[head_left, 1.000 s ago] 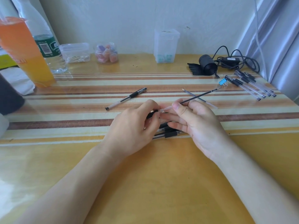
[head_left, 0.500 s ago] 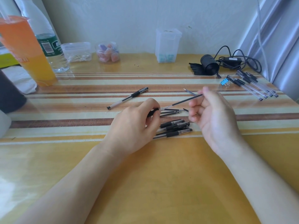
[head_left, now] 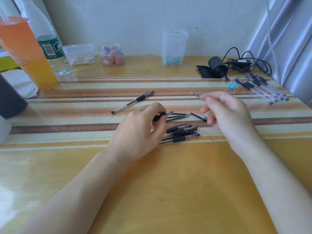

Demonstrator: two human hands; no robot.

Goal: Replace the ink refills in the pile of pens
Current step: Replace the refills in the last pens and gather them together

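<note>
My left hand (head_left: 141,130) pinches a pen barrel (head_left: 166,114) by its black grip, with the clear tip pointing right. My right hand (head_left: 228,115), blurred, hovers to the right and is closed on a thin black ink refill (head_left: 198,116). A pile of black-grip pens (head_left: 181,133) lies just below both hands. Two or three loose refills (head_left: 179,117) lie between the hands. Another refill (head_left: 195,94) lies partly hidden behind my right fingers. One whole pen (head_left: 133,102) rests up and to the left.
Several capped pens (head_left: 263,89) and a blue binder clip (head_left: 232,85) lie at the far right. A black roll (head_left: 217,68) and cables sit behind them. An orange drink bottle (head_left: 25,53), a water bottle (head_left: 54,53) and clear containers (head_left: 173,46) line the back.
My right hand pulled the refill out of the pen in my left hand and carried it right, then lowered it toward the loose refills. My left hand stayed put with the barrel.
</note>
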